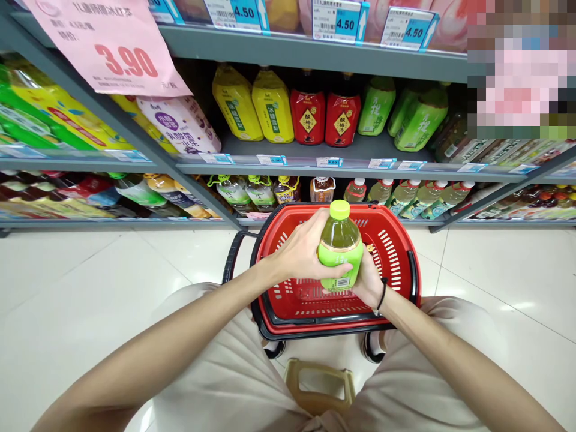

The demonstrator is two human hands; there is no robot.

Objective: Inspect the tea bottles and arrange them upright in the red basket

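A green-capped drink bottle [341,252] with a bright green label is held nearly upright above a red shopping basket [281,309]. My left hand [306,249] grips its left side, with a finger reaching across the label. Around the lower right side, my right hand [368,279] is closed on the same bottle, most of its fingers hidden behind it. Slotted basket walls show around the bottle, and part of the basket's inside is covered by my hands.
Ahead stands a shelf [288,153] with yellow bottles [273,105], red bottles [307,117] and green bottles [420,120]. More bottles [414,198] line the bottom level. A pink price sign [121,54] hangs at upper left. A tan stool [319,384] is between my legs.
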